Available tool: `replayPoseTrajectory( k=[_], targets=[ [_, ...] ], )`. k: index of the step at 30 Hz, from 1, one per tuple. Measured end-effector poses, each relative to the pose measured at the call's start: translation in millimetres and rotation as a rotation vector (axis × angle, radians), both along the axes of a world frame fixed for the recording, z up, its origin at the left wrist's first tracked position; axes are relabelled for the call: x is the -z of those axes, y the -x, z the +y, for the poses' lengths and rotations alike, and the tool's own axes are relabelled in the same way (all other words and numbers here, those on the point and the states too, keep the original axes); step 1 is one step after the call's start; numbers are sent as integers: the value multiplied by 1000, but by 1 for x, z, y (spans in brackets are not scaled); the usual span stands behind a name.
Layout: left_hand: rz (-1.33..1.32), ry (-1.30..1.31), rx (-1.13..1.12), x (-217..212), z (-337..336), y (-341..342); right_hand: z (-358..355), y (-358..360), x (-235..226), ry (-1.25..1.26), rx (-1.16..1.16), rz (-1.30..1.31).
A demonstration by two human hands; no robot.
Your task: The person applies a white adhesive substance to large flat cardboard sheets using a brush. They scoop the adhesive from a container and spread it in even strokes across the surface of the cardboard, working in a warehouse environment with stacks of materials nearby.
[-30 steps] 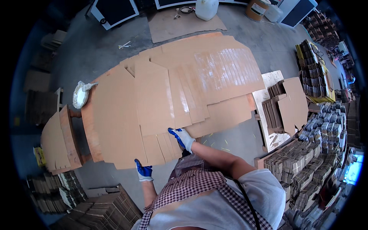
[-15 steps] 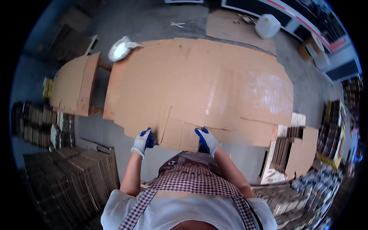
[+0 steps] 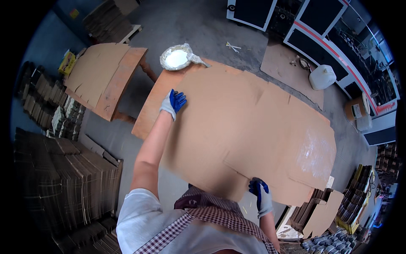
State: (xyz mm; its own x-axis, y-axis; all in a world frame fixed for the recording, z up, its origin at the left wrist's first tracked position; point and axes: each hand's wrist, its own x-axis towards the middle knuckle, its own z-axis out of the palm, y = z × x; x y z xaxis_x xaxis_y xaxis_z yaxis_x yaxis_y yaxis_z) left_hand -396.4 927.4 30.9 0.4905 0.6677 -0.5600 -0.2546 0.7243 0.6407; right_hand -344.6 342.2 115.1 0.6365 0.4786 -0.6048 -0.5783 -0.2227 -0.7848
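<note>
A large brown cardboard sheet (image 3: 228,122) spreads across a wooden table (image 3: 150,114), its near part blurred and shaded. My left hand (image 3: 174,103), in a white glove with blue coating, is at the sheet's left edge with its fingers spread apart. At the near edge, right of centre, my right hand (image 3: 260,192) wears a matching glove. Its fingers are bent around the cardboard's edge. Beyond my left hand, at the table's far left corner, stands a plastic-wrapped bowl (image 3: 176,58) with white contents and a wrapped handle-like piece lying over its rim.
A second wooden table (image 3: 118,80) with cardboard stands at the left. Stacked cardboard (image 3: 63,178) rises at the near left, and more cardboard pieces (image 3: 323,211) sit at the near right. A white jug (image 3: 322,77) and a machine (image 3: 321,17) are at the far right.
My left hand has moved from the near edge up to the sheet's left side. My right hand has shifted right and nearer. The whole view has turned and shifted.
</note>
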Motion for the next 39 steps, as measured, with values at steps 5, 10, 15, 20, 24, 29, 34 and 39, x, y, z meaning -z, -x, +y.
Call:
replayPoseTrajectory(
  k=[5, 10, 15, 20, 24, 29, 34, 39],
  targets=[
    [10, 46, -197, 10, 120, -62, 94, -14, -11, 103, -109, -256],
    [66, -4, -29, 24, 183, -54, 300, -83, -34, 320, -495, -970],
    [188, -48, 94, 34, 230, -42, 517, -170, 24, 495, -604, -1502],
    [-84, 76, 139, -14, 213, -47, 607, -222, 70, 764, -595, -1703],
    [-104, 28, 115, 15, 240, -37, 653, -220, 81, 687, -701, -1460],
    [-146, -12, 10, 9, 228, -56, 645, -254, 99, 556, -615, -1414],
    [-173, -132, -182, 36, 241, -22, 677, -237, 85, 448, -735, -1438],
    [-256, -77, -197, 9, 253, 82, 727, -173, 70, 167, -749, -1645]
  ],
)
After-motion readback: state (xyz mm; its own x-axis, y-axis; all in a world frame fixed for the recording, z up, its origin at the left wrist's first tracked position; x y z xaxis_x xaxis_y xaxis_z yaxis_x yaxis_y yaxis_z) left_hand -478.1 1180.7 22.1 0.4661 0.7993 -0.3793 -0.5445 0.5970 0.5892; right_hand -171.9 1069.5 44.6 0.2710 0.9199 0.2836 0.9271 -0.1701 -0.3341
